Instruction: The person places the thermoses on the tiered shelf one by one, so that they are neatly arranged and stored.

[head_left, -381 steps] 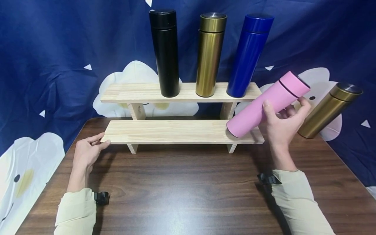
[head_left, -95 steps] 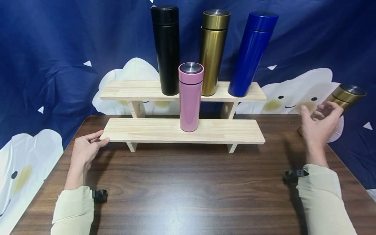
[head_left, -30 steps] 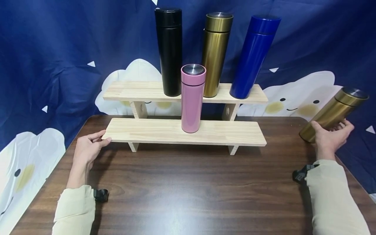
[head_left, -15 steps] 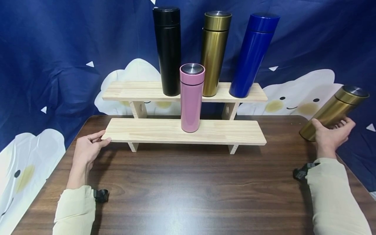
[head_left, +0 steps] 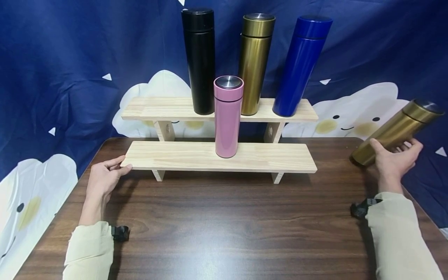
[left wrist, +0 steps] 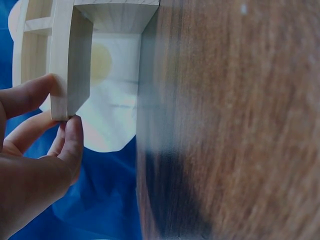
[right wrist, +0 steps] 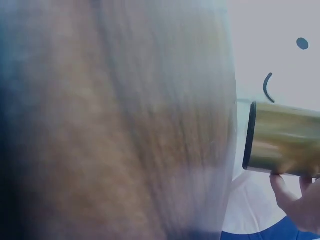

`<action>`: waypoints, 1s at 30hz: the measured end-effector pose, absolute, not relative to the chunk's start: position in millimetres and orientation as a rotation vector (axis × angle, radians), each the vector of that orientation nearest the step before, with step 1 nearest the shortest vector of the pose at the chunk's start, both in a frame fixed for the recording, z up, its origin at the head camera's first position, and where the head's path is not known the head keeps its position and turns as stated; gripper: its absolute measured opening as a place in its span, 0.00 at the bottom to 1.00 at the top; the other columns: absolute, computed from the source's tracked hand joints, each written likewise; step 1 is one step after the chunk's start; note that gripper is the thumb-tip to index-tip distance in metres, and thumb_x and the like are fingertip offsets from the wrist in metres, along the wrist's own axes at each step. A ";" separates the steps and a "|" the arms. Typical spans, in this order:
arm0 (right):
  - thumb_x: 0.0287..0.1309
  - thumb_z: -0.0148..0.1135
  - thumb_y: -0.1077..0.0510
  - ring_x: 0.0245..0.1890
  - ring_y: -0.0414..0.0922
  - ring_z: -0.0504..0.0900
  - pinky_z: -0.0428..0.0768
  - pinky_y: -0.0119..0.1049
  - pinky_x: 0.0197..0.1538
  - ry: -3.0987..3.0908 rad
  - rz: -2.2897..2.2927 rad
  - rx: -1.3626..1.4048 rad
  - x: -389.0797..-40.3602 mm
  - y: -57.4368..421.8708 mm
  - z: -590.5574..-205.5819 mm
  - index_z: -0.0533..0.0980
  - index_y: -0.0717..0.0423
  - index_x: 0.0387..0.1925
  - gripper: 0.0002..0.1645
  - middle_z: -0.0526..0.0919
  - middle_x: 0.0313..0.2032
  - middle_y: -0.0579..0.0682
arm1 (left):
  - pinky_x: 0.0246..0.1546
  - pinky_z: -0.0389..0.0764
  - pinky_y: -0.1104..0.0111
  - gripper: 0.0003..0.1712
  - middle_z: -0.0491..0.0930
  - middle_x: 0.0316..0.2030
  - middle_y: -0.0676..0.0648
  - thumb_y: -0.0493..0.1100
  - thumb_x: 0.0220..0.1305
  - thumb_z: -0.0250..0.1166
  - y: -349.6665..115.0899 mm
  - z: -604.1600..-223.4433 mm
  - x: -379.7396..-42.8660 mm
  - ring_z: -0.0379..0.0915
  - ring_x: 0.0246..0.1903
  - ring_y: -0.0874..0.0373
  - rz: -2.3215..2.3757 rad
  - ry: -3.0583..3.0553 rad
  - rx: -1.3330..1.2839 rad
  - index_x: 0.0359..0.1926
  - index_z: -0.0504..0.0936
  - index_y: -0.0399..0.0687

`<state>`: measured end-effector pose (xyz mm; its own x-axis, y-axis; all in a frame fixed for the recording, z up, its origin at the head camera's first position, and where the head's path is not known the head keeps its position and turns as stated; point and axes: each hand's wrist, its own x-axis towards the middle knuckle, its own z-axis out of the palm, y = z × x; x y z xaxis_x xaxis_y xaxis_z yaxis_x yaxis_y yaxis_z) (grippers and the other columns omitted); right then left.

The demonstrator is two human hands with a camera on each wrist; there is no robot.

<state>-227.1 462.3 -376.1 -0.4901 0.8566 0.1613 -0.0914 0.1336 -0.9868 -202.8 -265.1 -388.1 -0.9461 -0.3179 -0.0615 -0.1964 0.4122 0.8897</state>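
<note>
My right hand (head_left: 397, 161) grips a gold thermos flask (head_left: 395, 134) by its lower half near the table's right edge. The flask looks tilted to the right in the head view; in the right wrist view its dark base rim (right wrist: 250, 136) shows beside the tabletop. My left hand (head_left: 105, 177) pinches the left end of the lower board of a two-tier wooden stand (head_left: 168, 155), with thumb and fingers on either side of the board (left wrist: 59, 95). On that lower board, near its middle, a pink thermos flask (head_left: 228, 124) stands upright.
The upper board (head_left: 154, 109) bears a black flask (head_left: 200, 62), a second gold flask (head_left: 256, 66) and a blue flask (head_left: 302, 66). The stand rests on a brown wood-grain table (head_left: 210, 225). Behind hangs a dark blue cloth (head_left: 87, 58) printed with white clouds.
Earlier my right hand held the pink flask; that now stands on the lower board. The right hand has since taken hold of the gold flask, whose base has just shifted slightly left. My left hand stays put.
</note>
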 end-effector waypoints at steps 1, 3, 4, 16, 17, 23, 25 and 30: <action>0.42 0.80 0.67 0.55 0.34 0.74 0.66 0.28 0.64 -1.598 1.494 -0.755 -226.2 460.6 -375.4 0.67 0.40 0.64 0.49 0.75 0.57 0.40 | 0.66 0.67 0.55 0.34 0.70 0.67 0.39 0.42 0.65 0.71 -265.1 -388.2 -202.8 0.65 0.68 0.47 -1.567 -2.545 0.468 0.70 0.73 0.42; 0.41 0.80 0.67 0.54 0.34 0.74 0.67 0.29 0.64 -1.579 1.536 -0.734 -224.3 457.3 -374.2 0.67 0.41 0.63 0.49 0.75 0.56 0.40 | 0.66 0.67 0.56 0.33 0.71 0.67 0.39 0.42 0.65 0.71 -265.3 -388.7 -202.9 0.66 0.67 0.47 -1.559 -2.550 0.472 0.70 0.73 0.43; 0.41 0.80 0.68 0.53 0.35 0.74 0.68 0.29 0.63 -1.569 1.553 -0.722 -223.5 455.8 -373.8 0.68 0.41 0.63 0.48 0.76 0.55 0.40 | 0.66 0.68 0.56 0.33 0.71 0.67 0.39 0.42 0.65 0.71 -265.2 -389.0 -202.9 0.66 0.67 0.47 -1.556 -2.553 0.472 0.70 0.73 0.43; 0.38 0.82 0.67 0.42 0.36 0.78 0.74 0.29 0.53 -1.490 1.569 -0.567 -221.3 428.7 -366.3 0.71 0.48 0.58 0.44 0.78 0.47 0.44 | 0.65 0.68 0.57 0.34 0.71 0.67 0.39 0.42 0.65 0.71 -264.6 -388.2 -203.4 0.66 0.67 0.48 -1.565 -2.547 0.474 0.70 0.73 0.43; 0.38 0.81 0.67 0.42 0.36 0.78 0.75 0.29 0.51 -1.481 1.579 -0.557 -221.6 426.2 -365.4 0.71 0.49 0.57 0.43 0.78 0.46 0.44 | 0.65 0.68 0.57 0.34 0.71 0.67 0.39 0.42 0.65 0.71 -264.9 -388.3 -203.5 0.66 0.67 0.48 -1.559 -2.550 0.473 0.70 0.73 0.43; 0.38 0.82 0.68 0.38 0.38 0.78 0.78 0.22 0.37 -1.426 1.663 -0.484 -221.1 415.1 -357.6 0.70 0.51 0.56 0.43 0.77 0.46 0.49 | 0.66 0.68 0.57 0.34 0.70 0.68 0.39 0.43 0.64 0.71 -264.9 -388.7 -203.3 0.65 0.68 0.47 -1.552 -2.547 0.471 0.70 0.73 0.42; 0.38 0.82 0.68 0.37 0.39 0.78 0.78 0.21 0.34 -1.419 1.679 -0.468 -219.9 411.6 -354.1 0.69 0.51 0.55 0.43 0.77 0.46 0.50 | 0.66 0.68 0.57 0.34 0.71 0.67 0.39 0.43 0.64 0.71 -265.0 -388.7 -203.2 0.65 0.68 0.48 -1.558 -2.539 0.467 0.70 0.73 0.42; 0.38 0.82 0.69 0.35 0.40 0.79 0.79 0.23 0.29 -1.394 1.720 -0.445 -214.7 402.8 -344.8 0.68 0.50 0.55 0.43 0.78 0.45 0.51 | 0.67 0.67 0.55 0.34 0.71 0.66 0.38 0.43 0.65 0.71 -265.1 -388.7 -204.2 0.65 0.67 0.47 -1.549 -2.543 0.466 0.70 0.72 0.41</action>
